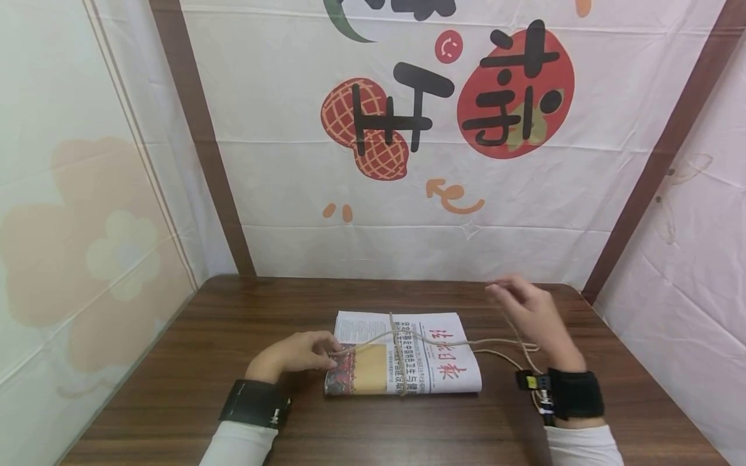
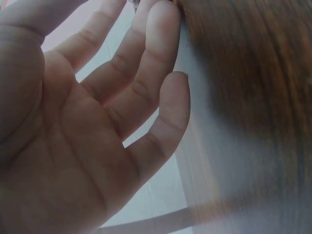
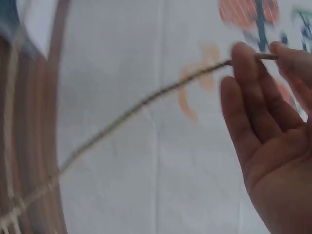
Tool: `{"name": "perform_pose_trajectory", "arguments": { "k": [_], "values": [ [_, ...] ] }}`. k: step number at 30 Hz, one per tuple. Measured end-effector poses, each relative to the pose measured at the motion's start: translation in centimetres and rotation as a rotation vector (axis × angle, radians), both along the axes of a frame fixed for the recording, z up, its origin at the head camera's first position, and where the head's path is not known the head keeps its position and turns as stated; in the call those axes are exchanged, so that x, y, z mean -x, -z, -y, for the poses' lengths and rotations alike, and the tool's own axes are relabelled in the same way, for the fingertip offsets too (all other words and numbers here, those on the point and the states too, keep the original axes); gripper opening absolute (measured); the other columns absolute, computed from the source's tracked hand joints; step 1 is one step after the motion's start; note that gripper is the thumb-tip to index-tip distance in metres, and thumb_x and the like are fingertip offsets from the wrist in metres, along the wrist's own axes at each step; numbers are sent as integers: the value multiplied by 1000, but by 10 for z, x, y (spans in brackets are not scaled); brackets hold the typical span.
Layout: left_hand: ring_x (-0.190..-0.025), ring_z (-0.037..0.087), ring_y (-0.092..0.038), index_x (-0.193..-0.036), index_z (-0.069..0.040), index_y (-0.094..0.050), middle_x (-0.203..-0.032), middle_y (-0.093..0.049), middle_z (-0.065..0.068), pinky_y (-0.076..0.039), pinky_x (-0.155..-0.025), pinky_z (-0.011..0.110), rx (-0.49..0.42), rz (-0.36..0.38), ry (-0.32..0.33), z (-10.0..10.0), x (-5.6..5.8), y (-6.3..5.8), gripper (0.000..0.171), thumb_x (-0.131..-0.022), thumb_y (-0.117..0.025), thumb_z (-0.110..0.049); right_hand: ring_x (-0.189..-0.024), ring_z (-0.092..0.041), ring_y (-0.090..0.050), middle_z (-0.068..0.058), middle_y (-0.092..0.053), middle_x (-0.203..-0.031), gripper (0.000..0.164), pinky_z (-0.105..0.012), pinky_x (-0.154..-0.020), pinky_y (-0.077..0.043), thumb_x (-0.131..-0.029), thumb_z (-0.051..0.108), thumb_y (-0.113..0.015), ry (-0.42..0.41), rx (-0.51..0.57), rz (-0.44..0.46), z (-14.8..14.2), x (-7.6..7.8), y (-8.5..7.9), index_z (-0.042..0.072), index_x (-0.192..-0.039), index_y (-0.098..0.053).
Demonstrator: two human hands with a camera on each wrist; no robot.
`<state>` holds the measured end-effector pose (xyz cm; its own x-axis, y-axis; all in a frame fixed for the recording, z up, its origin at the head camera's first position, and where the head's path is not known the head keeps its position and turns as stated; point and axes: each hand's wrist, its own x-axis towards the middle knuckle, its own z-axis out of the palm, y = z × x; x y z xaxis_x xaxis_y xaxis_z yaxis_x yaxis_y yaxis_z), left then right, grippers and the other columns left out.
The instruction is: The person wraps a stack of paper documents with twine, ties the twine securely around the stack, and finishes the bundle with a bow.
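A folded newspaper (image 1: 367, 366) lies on the wooden table, with a thin tan cord (image 1: 392, 321) running across its middle from back to front. At the paper's left edge my left hand (image 1: 300, 351) pinches one end of the cord between thumb and fingers. In the left wrist view the palm and curled fingers (image 2: 129, 73) show, while the pinch itself is mostly out of frame. My right hand (image 1: 533, 314) is raised right of the paper and pinches another length of cord (image 3: 122, 116), which slants down from its fingertips. Loose cord trails off the paper's right side.
The brown table (image 1: 280, 298) has its back edge close to a white printed cloth (image 1: 280, 194). Cloth walls also stand at left and right. Slack cord hangs down past the band on the right wrist (image 1: 577, 393).
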<state>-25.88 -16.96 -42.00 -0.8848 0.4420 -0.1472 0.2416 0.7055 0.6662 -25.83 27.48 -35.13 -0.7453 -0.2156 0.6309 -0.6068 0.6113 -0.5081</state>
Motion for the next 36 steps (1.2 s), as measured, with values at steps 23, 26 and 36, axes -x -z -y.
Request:
{"name": "perform_pose_trajectory", "arguments": {
  "k": [23,26,36],
  "values": [
    [-78,17,-59,-109,-18,-67,-88,-66,0,-49,-69,39,-18,-7,16,1,1,1,25,-88,-77,-26,-85,-14,-62,3,-68,-89,20,-38,-75,-52,-87,9,-75,-83,-400,481,42,18,42,8,-107,-72],
    [-78,17,-59,-109,-19,-67,-87,-66,0,-49,-70,39,-14,-9,7,1,0,1,25,-88,-78,-26,-86,-16,-62,1,-68,-91,16,-40,-76,-53,-89,12,-74,1,-438,520,31,19,42,6,-104,-75],
    [-80,17,-60,-109,-18,-67,-88,-67,-2,-49,-72,39,-17,-7,16,1,3,3,26,-88,-77,-27,-109,-38,-62,-15,-67,-112,23,-57,-89,-48,-95,12,-68,107,-528,438,19,26,61,6,-117,-70]
  ]
}}
